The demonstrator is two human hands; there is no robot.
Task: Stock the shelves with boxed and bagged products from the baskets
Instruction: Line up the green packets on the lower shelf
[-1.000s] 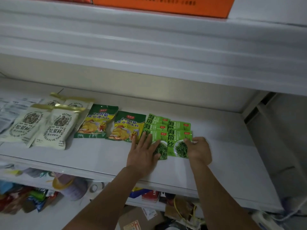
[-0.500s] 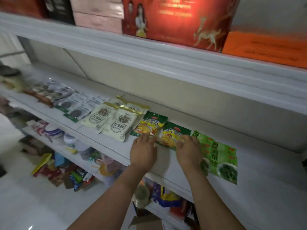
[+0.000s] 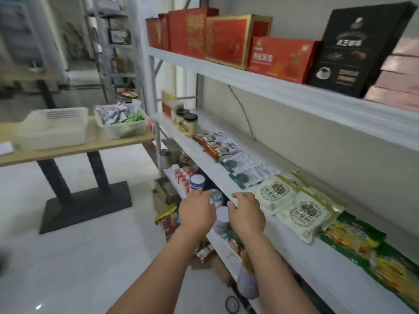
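Both hands are hovering with nothing in them at the front lip of the middle shelf (image 3: 283,245). The left hand (image 3: 197,211) is hanging just off the lip, above the jars (image 3: 197,181) on the shelf below, with its fingers loosely curled round nothing. The right hand (image 3: 247,214) is sitting beside it, fingers relaxed and reaching to the lip. Whether they are touching the edge I cannot tell. The stock to fetch is lying well apart from both: the full basket (image 3: 122,125), heaped with white and green packets, is standing on the wooden table (image 3: 74,148), up and to the left of the hands and away from the shelving. Its long side is running roughly along the table's front edge, its right end nearest the shelf upright. A second basket (image 3: 52,128) is standing further left on the same table, and blur is hiding what it holds. The left hand is lying the nearer of the two to the full basket, on the open-floor side. The right hand is lying on the shelf side, just beside the cream pouches (image 3: 294,207) already laid flat. Judging by this, the next reach is calling for a swing leftward and outward across the gap, left hand leading, taking packets from the basket's near right end.
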